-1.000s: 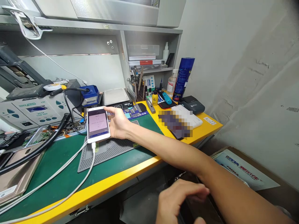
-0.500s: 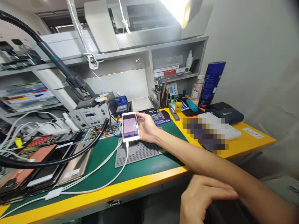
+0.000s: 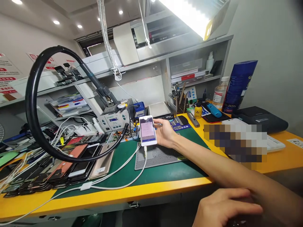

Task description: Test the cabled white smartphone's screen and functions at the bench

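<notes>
My right hand (image 3: pixel 167 134) reaches in from the right, palm up, and is closed round the right edge of a white smartphone (image 3: pixel 148 130). The phone stands tilted toward me, its screen lit with a pale pink page. Plugged into its bottom end is a white charging cable (image 3: pixel 141 173), which runs left over the green mat (image 3: pixel 125 157). Beneath the phone lies a grey perforated pad (image 3: pixel 163 157). Low at the right, my left hand (image 3: pixel 220 206) hovers in front of my right forearm, its fingers apart and bent. Something dark under those fingers is too unclear to name.
Stacked phones (image 3: pixel 82 160) line the bench's left side beneath a looping black hose (image 3: pixel 33 104). Behind them stands a grey control unit (image 3: pixel 113 121). A yellow bottle (image 3: pixel 198 111), a blue roll (image 3: pixel 240 86) and a black case (image 3: pixel 260 118) are at the right.
The view has swung left and up, so the scene sits further right. My left hand's fingers have spread apart. The phone is still in my right hand.
</notes>
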`<state>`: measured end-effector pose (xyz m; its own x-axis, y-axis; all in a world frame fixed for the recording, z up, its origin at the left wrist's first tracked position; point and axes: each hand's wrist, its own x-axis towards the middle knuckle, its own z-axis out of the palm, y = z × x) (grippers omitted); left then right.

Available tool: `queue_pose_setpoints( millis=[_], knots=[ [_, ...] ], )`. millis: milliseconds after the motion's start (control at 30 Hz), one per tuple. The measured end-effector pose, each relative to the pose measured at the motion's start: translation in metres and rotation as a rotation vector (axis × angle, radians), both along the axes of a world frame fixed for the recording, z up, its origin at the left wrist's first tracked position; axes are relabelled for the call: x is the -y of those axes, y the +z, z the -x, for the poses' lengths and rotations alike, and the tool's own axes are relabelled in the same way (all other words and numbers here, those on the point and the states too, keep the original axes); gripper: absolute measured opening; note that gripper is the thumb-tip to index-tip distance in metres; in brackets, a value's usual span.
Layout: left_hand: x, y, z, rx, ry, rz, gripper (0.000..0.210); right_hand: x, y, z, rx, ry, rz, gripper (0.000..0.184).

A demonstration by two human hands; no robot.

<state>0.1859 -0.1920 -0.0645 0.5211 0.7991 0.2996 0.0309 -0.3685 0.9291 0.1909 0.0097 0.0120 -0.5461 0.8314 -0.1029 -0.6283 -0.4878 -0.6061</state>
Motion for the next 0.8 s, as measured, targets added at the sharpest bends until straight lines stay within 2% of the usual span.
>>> queue_pose_setpoints(
  millis=[67, 167, 267, 333, 367, 467, 500, 567, 633, 733, 800],
  knots=[
    [-0.005, 0.002, 0.017, -0.036, 0.114, -0.128, 0.032, 0.0, 0.0, 0.0, 0.011, -0.008, -0.003, 0.019],
    [-0.01, 0.015, 0.048, -0.03, 0.194, -0.299, 0.028, 0.001, 0.0, 0.001, 0.005, -0.003, -0.018, 0.022],
    [-0.014, 0.044, 0.082, -0.031, 0.282, -0.453, 0.033, 0.003, 0.0, 0.002, 0.006, -0.012, -0.019, 0.021],
    [-0.021, 0.067, 0.106, -0.041, 0.443, -0.516, 0.032, 0.002, 0.0, 0.002, -0.001, -0.026, -0.018, 0.02],
    [-0.028, 0.078, 0.118, -0.031, 0.53, -0.49, 0.029, 0.002, 0.0, 0.002, -0.011, -0.026, -0.022, 0.02],
    [-0.063, 0.104, 0.153, 0.031, 0.673, -0.182, 0.019, 0.0, 0.0, 0.001, -0.03, -0.02, -0.025, 0.023],
    [-0.078, 0.11, 0.164, 0.056, 0.652, -0.059, 0.02, 0.0, 0.001, 0.0, -0.027, -0.025, -0.019, 0.023],
    [-0.108, 0.117, 0.18, 0.077, 0.562, 0.143, 0.028, 0.0, 0.004, -0.001, -0.016, -0.041, -0.01, 0.024],
    [-0.133, 0.118, 0.189, 0.069, 0.539, 0.34, 0.033, 0.0, 0.008, -0.003, -0.012, -0.054, -0.028, 0.025],
    [-0.156, 0.115, 0.191, 0.113, 0.317, 0.631, 0.044, 0.0, 0.012, -0.006, -0.015, -0.052, -0.087, 0.029],
    [-0.165, 0.111, 0.189, 0.168, 0.164, 0.74, 0.051, -0.001, 0.012, -0.007, -0.007, -0.049, -0.114, 0.032]
  ],
)
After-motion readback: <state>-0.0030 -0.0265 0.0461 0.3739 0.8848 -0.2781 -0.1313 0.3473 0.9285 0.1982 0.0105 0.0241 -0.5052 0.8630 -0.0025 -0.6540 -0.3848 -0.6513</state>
